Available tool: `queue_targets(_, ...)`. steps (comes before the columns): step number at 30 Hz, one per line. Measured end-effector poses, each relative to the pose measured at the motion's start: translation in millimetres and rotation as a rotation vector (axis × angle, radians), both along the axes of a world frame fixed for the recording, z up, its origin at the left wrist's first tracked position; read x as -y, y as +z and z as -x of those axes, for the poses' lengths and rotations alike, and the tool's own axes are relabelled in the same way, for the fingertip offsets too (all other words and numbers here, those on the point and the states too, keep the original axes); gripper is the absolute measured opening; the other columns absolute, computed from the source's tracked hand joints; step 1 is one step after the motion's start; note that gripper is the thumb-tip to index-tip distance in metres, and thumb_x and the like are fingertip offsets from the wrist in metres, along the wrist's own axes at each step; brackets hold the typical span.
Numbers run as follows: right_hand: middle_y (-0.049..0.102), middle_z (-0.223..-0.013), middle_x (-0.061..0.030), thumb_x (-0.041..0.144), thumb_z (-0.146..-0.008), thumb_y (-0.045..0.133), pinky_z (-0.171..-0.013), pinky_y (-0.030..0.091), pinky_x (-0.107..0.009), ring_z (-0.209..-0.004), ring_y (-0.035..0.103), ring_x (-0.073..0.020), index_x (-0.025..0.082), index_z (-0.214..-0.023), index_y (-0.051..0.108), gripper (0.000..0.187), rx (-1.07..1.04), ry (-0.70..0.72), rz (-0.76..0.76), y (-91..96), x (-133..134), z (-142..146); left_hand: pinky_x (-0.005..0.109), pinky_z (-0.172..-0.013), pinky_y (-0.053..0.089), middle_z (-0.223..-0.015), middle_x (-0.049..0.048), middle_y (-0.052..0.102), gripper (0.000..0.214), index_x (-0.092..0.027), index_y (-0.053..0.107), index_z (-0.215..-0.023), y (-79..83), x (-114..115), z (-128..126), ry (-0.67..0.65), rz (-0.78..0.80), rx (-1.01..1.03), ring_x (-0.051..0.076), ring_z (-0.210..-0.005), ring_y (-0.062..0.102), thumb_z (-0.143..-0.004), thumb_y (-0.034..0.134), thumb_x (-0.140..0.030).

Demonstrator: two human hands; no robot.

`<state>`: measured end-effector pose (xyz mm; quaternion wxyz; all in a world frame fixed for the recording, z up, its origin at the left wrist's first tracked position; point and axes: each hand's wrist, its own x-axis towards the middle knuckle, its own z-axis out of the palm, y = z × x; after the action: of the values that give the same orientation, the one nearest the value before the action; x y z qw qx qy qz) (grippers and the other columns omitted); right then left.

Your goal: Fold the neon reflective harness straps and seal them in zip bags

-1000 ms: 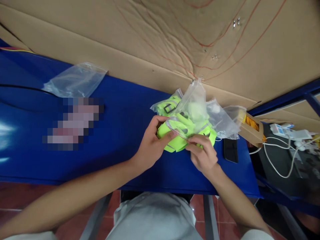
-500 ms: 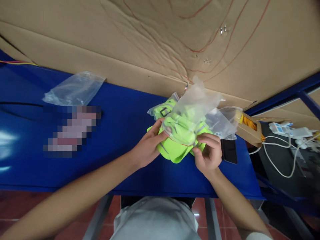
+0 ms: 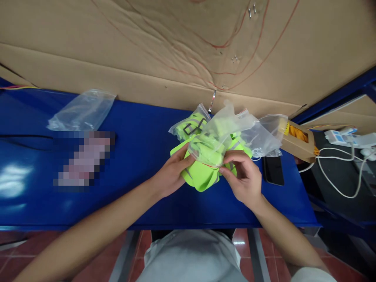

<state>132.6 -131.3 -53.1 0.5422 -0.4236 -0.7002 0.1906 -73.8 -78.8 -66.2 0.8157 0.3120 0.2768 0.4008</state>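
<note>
A folded neon-green vest (image 3: 202, 178) with grey reflective strips lies partly inside a clear plastic bag (image 3: 223, 129) on the blue table (image 3: 141, 156). My left hand (image 3: 170, 174) grips the left side of the vest and the bag's mouth, fingers closed. On the right side, my right hand (image 3: 243, 176) pinches the bag's opening over the vest. Just behind lies a second bagged green vest (image 3: 189, 127).
Empty clear bags (image 3: 80, 111) lie at the far left of the table. A black phone (image 3: 273, 170) rests right of my hands, beside a brown cardboard box (image 3: 296, 139) with yellow contents. White cables and a power strip (image 3: 343, 137) sit off the table's right end. A cardboard wall (image 3: 176, 47) backs the table.
The bag has slid further down over the green vest and its top has flopped lower. Both hands have shifted slightly along the bag's mouth.
</note>
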Motion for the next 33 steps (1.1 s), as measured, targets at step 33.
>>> queue_targets(33, 0.070, -0.098, -0.0063, 0.027, -0.093, 0.076, -0.078, 0.058, -0.038, -0.093, 0.069, -0.0225, 0.023, -0.115, 0.063, 0.026, 0.182, 0.025, -0.281, 1.5, -3.0, 0.1, 0.026, -0.085, 0.059, -0.112, 0.0006, 0.075, 0.037, -0.031, 0.066, -0.119, 9.3, 13.6, -1.8, 0.307, -0.321, -0.224, 0.019, -0.106, 0.072, -0.088, 0.081, -0.045)
